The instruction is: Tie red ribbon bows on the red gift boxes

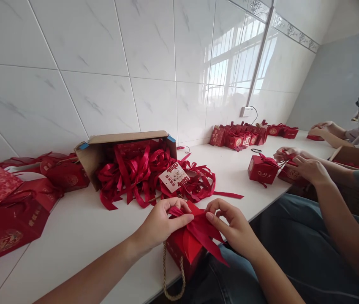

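Note:
A red gift box [184,253] stands at the table's front edge, a twisted rope handle [164,278] hanging down its near side. Across its top lies a red ribbon [203,232] with loose ends trailing to the right. My left hand [167,219] pinches the ribbon between thumb and fingers at the top left of the box. On the right, my right hand [232,221] has thumb and forefinger closed on another part of the same ribbon. Just behind my hands rests a printed tag [175,178] on a heap of red ribbons [198,181].
A cardboard box [129,137] on its side spills ribbons. Red gift boxes [14,228] crowd the left; more boxes [239,135] line the wall. Close on my right, a co-worker's hands [306,166] handle a box beside another red box [263,169]. Another person sits farther off.

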The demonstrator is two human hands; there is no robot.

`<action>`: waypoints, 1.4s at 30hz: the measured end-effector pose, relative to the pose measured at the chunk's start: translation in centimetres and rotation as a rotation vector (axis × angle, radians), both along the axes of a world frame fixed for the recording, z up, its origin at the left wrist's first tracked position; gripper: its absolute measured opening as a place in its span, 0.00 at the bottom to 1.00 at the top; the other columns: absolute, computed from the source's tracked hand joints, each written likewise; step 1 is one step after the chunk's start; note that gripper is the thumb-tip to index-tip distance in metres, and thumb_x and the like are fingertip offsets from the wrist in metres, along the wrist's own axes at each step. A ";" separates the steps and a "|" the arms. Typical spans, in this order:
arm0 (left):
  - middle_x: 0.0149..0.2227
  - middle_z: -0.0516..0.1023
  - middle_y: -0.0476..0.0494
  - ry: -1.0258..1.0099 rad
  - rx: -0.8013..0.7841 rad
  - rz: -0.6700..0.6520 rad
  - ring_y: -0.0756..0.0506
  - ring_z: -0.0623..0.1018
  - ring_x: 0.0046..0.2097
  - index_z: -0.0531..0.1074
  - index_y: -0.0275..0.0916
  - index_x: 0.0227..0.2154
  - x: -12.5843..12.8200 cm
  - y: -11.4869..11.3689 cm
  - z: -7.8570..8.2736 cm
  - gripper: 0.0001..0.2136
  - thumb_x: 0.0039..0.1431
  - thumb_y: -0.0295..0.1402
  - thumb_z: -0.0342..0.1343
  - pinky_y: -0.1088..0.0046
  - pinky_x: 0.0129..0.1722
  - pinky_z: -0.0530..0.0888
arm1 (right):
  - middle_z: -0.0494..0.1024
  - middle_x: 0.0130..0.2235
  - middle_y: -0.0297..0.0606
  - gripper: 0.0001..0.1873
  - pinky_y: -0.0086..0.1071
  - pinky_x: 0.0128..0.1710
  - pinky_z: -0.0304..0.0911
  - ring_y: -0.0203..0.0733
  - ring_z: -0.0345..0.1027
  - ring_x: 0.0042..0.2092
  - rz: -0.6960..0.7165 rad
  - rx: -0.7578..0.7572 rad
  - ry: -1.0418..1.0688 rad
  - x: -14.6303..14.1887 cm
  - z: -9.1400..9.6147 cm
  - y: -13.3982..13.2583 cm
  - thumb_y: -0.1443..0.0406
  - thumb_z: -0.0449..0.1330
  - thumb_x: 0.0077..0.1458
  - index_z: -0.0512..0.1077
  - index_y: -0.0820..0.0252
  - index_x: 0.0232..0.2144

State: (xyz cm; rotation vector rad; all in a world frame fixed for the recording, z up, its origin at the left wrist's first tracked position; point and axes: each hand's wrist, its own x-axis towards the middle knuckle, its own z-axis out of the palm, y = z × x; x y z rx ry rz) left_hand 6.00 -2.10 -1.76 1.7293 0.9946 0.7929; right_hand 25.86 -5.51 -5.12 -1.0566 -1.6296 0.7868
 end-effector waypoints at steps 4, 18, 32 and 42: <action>0.42 0.77 0.43 0.021 -0.028 0.002 0.41 0.74 0.48 0.70 0.38 0.24 0.0 0.0 0.1 0.10 0.49 0.37 0.63 0.70 0.42 0.71 | 0.71 0.30 0.35 0.14 0.31 0.36 0.61 0.37 0.63 0.33 -0.021 -0.050 0.041 0.0 -0.5 0.1 0.55 0.55 0.58 0.66 0.60 0.27; 0.32 0.79 0.45 -0.022 -0.017 0.062 0.38 0.73 0.52 0.63 0.39 0.15 0.6 -0.2 -0.5 0.16 0.49 0.39 0.63 0.62 0.53 0.66 | 0.69 0.28 0.35 0.14 0.30 0.32 0.58 0.37 0.61 0.31 -0.083 -0.065 0.095 -0.1 -0.8 0.2 0.55 0.57 0.56 0.68 0.60 0.27; 0.28 0.79 0.44 0.002 0.034 0.048 0.38 0.72 0.55 0.71 0.40 0.19 0.5 0.0 -0.8 0.09 0.49 0.36 0.63 0.61 0.54 0.64 | 0.74 0.30 0.36 0.12 0.33 0.38 0.58 0.40 0.65 0.35 -0.261 -0.041 0.198 0.5 -1.5 0.5 0.56 0.61 0.51 0.71 0.59 0.27; 0.28 0.81 0.43 -0.012 0.049 0.019 0.38 0.72 0.55 0.68 0.41 0.16 0.3 0.2 -1.1 0.11 0.47 0.34 0.64 0.62 0.51 0.66 | 0.77 0.30 0.37 0.12 0.31 0.36 0.62 0.40 0.67 0.34 -0.381 0.016 0.097 0.2 -0.8 0.0 0.57 0.62 0.50 0.72 0.59 0.23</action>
